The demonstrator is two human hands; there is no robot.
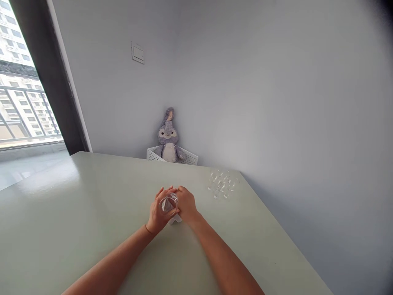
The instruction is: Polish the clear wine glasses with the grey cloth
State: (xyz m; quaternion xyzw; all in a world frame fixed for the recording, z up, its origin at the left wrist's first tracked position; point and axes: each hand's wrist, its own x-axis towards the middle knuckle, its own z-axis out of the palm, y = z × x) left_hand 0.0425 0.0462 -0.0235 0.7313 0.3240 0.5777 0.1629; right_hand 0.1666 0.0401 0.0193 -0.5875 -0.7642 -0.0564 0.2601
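Over the near middle of the table, my left hand (157,214) is closed round a small clear glass (168,203), its round rim tilted up towards me. Something whitish shows in or through the glass. My right hand (186,203) is closed against the right side of the glass, its fingers curled and partly hidden. A piece of white tissue (176,220) sticks out below, between the two hands; it looks bunched in my right hand, though its upper part is hidden.
On the right of the pale green table (101,213) stands a cluster of several small clear glasses (221,183). Behind the far edge, a purple plush toy (168,143) sits in a white perforated basket (190,157). Grey walls border the table; a window is far left.
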